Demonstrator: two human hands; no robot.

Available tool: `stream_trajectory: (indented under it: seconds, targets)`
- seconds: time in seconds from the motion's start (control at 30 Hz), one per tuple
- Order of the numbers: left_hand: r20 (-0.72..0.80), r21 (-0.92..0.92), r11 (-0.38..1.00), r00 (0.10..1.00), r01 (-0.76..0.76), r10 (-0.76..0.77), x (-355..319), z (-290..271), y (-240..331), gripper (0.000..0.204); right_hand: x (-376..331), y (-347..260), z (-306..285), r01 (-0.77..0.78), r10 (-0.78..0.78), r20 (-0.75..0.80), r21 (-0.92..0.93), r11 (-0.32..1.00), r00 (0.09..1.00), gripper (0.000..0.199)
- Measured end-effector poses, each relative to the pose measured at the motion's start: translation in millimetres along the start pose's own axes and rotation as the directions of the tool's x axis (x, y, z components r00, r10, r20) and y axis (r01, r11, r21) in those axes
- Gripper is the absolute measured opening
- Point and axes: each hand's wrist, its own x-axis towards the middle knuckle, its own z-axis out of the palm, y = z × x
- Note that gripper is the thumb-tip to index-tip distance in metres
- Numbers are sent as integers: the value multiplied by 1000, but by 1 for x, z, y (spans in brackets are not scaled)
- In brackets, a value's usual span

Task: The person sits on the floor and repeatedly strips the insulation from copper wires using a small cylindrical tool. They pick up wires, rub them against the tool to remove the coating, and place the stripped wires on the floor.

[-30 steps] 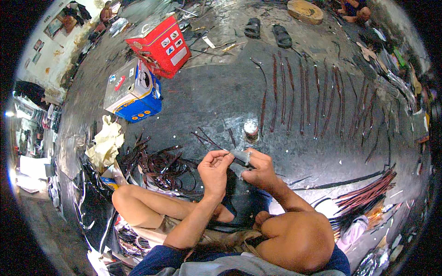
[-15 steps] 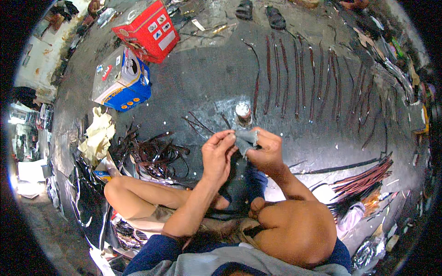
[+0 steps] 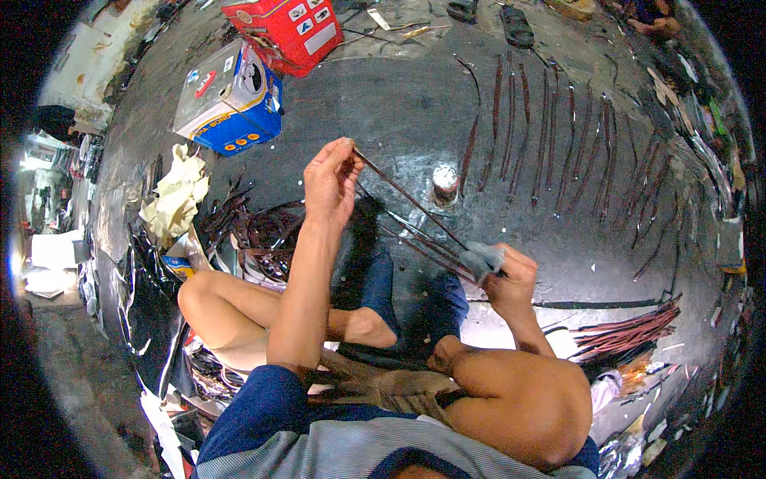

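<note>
Strip [image 3: 407, 199], thin, dark reddish-brown, stretched taut on a diagonal above the person's lap, running from upper left down to lower right. Left hand [image 3: 331, 180] up high, fingers pinched shut on the strip's top end. Right hand [image 3: 511, 275] lower, closed round a grey cloth pad [image 3: 483, 257] wrapped over the strip, w/ a few more thin strips fanning beside it. Looks like a wipe or coat along the length. To do it well, my read: keep the strip tight btwn both hands, steady squeeze on the pad, one smooth pass, no slack.

Just beyond the hands, small round tin [image 3: 444, 180] on the dark floor [image 3: 383, 104]. Further out, row of finished strips [image 3: 558, 128] laid parallel, well apart from each other. Tangle of dark loops [image 3: 255, 231] by the left knee, bundle of strips [image 3: 630, 331] off to the right. Blue-and-grey box [image 3: 227, 100] and red box [image 3: 291, 32] at the far left, crumpled yellowish rag [image 3: 175, 195] near them.
</note>
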Motion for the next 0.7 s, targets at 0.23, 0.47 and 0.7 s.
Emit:
stream_trajectory:
  seconds: [0.23,0.47,0.7]
  targets:
    - [-239,72,989,965,128,-107,68,-64,-25,12,-70,24,-32,-525,526,3,-14,851,851,10]
    - [-467,248,943,881,221,-84,134,-139,-73,18,-187,96,-63,-744,750,-33,-155,650,661,16]
    - [316,948,-193,685,-252,656,58,-80,-108,16,-219,107,-96,-761,735,-195,-196,619,649,12]
